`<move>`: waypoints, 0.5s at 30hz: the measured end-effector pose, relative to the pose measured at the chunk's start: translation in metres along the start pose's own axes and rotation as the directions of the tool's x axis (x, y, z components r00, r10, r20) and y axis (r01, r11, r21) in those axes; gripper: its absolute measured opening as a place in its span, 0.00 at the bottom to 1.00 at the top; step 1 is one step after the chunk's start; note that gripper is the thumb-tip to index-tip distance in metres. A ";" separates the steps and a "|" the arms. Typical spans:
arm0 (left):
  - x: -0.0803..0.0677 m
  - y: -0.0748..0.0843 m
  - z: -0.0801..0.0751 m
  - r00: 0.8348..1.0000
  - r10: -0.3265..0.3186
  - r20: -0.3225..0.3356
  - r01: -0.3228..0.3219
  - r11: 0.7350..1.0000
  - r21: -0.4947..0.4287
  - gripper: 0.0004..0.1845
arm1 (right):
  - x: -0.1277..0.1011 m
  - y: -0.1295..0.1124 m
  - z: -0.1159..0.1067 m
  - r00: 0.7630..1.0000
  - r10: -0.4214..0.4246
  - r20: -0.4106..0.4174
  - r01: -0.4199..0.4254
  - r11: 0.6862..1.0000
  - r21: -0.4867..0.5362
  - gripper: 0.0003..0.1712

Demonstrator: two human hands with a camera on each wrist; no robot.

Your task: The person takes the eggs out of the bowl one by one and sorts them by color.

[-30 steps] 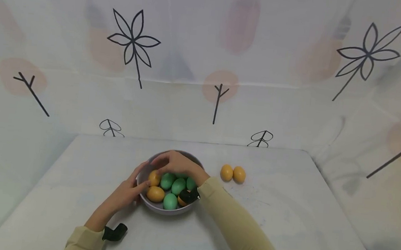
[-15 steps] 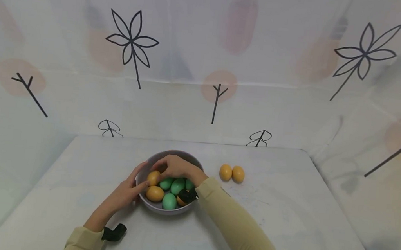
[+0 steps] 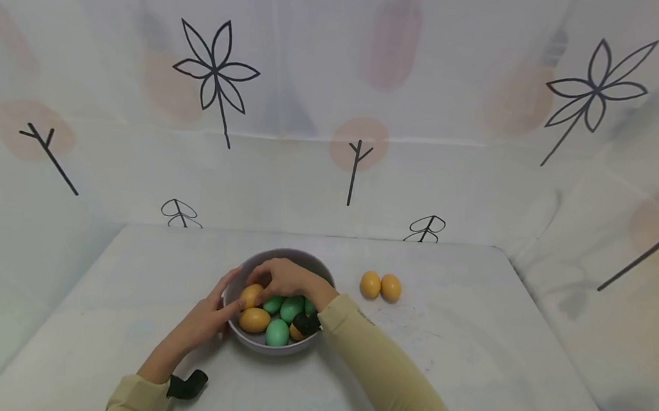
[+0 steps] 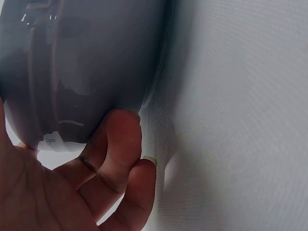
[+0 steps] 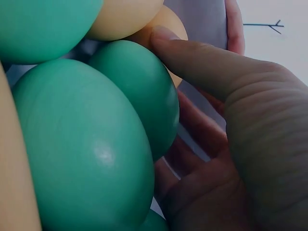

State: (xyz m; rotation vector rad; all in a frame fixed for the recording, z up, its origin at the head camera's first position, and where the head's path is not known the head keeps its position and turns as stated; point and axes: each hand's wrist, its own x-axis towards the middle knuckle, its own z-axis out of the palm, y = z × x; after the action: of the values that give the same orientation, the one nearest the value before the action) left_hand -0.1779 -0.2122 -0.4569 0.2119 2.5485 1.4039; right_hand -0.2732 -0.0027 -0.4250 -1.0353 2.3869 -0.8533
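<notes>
A grey bowl (image 3: 308,260) holds several green eggs (image 3: 291,309) and yellow eggs (image 3: 254,320). At its left side my left hand (image 3: 204,318) grips the bowl, thumb over the rim and fingers curled against the outer wall (image 4: 106,57), low by the table. My right hand (image 3: 285,278) reaches down into the bowl from the right. It pinches a yellow egg (image 3: 251,295) at the left inside wall, and in the right wrist view its thumb (image 5: 202,60) presses on that egg. Green eggs fill the space beneath my right palm.
Two more yellow eggs (image 3: 380,286) lie side by side on the white table (image 3: 469,345), right of the bowl. A white cloth wall (image 3: 285,182) with printed plants rises behind the table and at both sides. Black straps with small devices (image 3: 189,384) sit on my wrists.
My right hand has dropped slightly lower in the bowl, its fingers closing in on the yellow egg at the left. The left hand has stayed on the bowl, which has not moved.
</notes>
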 end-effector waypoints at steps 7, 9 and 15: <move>0.000 0.001 0.000 1.000 -0.011 -0.004 0.011 1.000 0.013 0.36 | 0.002 0.002 0.002 0.999 -0.033 0.017 0.032 0.998 0.046 0.22; 0.000 0.001 0.000 1.000 -0.013 -0.005 0.014 1.000 0.015 0.37 | 0.002 0.002 0.002 0.999 -0.040 0.030 0.038 0.997 0.064 0.24; 0.000 0.001 0.000 1.000 -0.017 -0.005 0.017 1.000 0.009 0.37 | 0.003 0.003 0.004 0.998 -0.035 0.046 0.032 0.997 0.073 0.26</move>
State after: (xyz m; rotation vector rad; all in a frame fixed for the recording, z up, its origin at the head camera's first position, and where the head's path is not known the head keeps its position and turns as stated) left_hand -0.1780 -0.2119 -0.4558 0.1881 2.5555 1.3886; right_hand -0.2742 -0.0048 -0.4298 -1.0583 2.2885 -0.9092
